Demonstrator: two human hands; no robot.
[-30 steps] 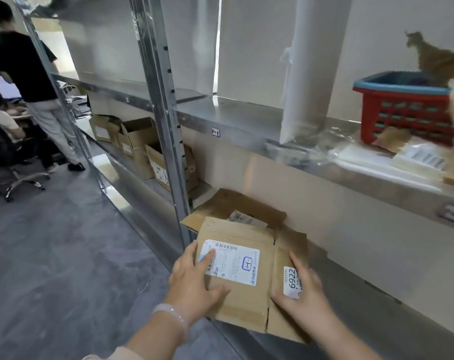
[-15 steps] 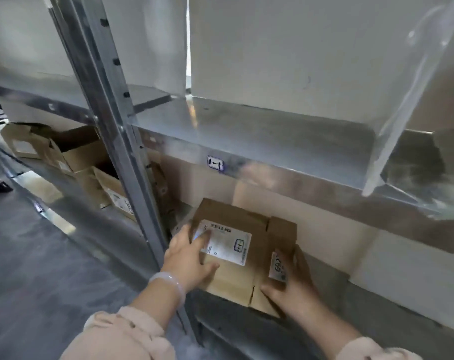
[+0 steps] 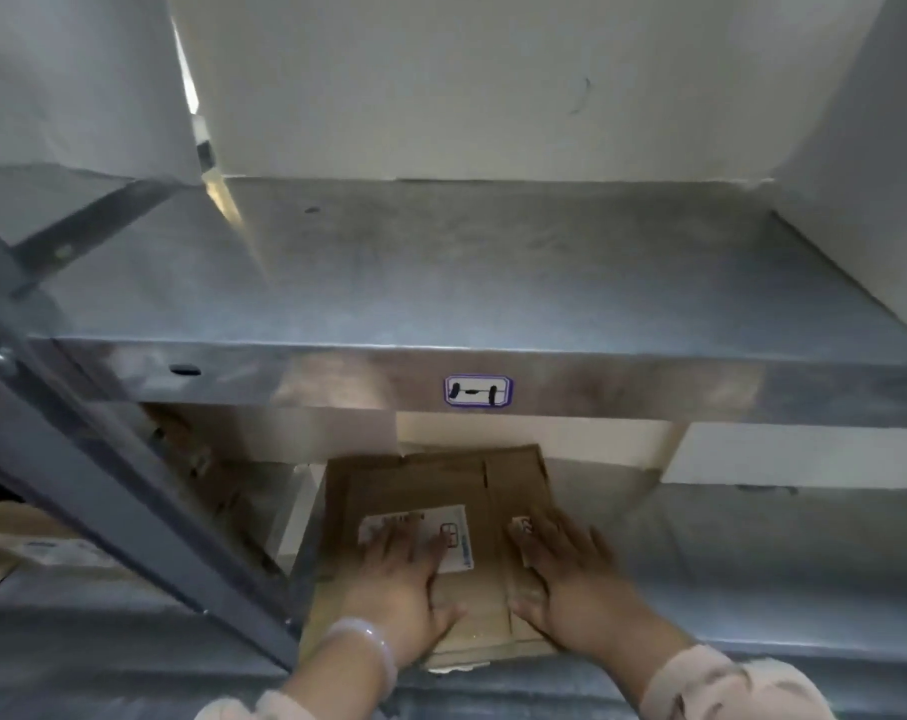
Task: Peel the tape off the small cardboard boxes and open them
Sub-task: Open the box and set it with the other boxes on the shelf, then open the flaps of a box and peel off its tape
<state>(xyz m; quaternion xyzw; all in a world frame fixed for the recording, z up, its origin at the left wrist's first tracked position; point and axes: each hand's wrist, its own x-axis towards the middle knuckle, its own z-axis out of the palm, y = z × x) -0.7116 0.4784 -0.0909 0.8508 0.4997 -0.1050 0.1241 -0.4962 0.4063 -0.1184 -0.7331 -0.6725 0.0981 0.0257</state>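
Since I last looked, box slid further onto lower shelf: brown cardboard, brushed steel; left hand, right hand pressed flat on top.

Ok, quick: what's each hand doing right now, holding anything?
Left hand: open, fingers flat on the cardboard box, over its white label.
Right hand: open, flat on the same box, gripping nothing.

Lower metal shelf: one flat cardboard box lying on it, white label up, near the front edge. Upper shelf: metal, handwritten sticker on its front lip.
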